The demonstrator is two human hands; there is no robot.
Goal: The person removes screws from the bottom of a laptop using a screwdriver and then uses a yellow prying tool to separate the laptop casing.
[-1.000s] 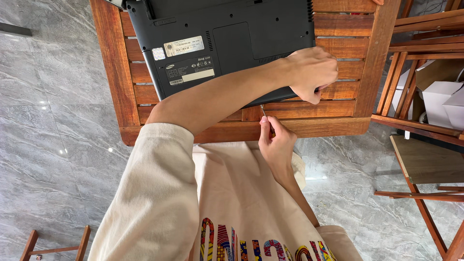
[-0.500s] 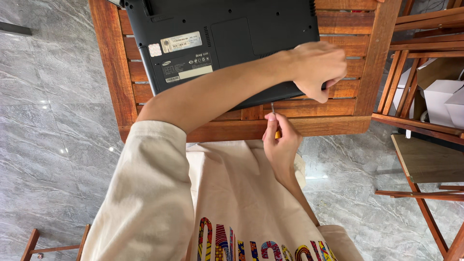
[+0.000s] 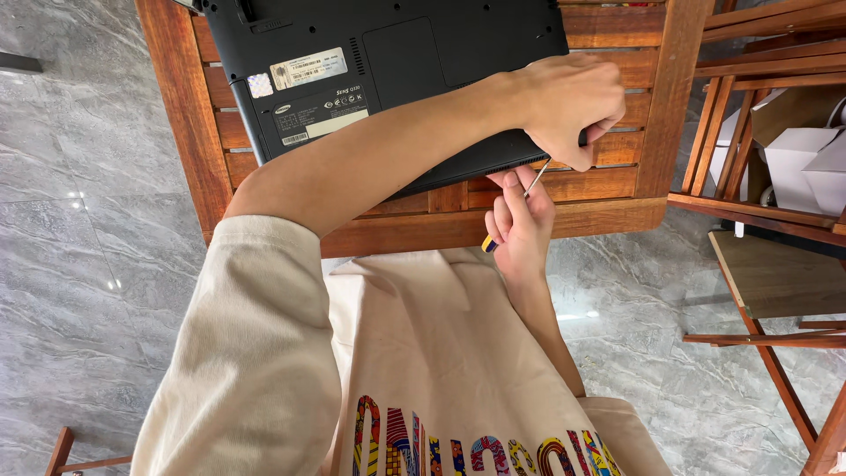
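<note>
A black laptop (image 3: 397,62) lies bottom side up on a slatted wooden table (image 3: 617,181). My left arm crosses over it, and my left hand (image 3: 573,106) grips the laptop's near right corner, fingers curled over the edge. My right hand (image 3: 520,220) is just below, at the table's near edge, closed around a small screwdriver (image 3: 533,181) with a yellow and blue handle end. Its thin metal shaft points up at the laptop's edge, right under my left hand. The tip is hidden by my left hand.
Wooden chairs (image 3: 758,106) stand to the right of the table, with white cardboard boxes (image 3: 802,163) on one. A grey marble floor (image 3: 88,264) surrounds the table. Another chair's corner (image 3: 62,445) shows at the bottom left. My cream shirt fills the lower middle.
My right hand has risen with the screwdriver from the table's front edge toward the laptop's edge. My left hand has stayed on the laptop's corner.
</note>
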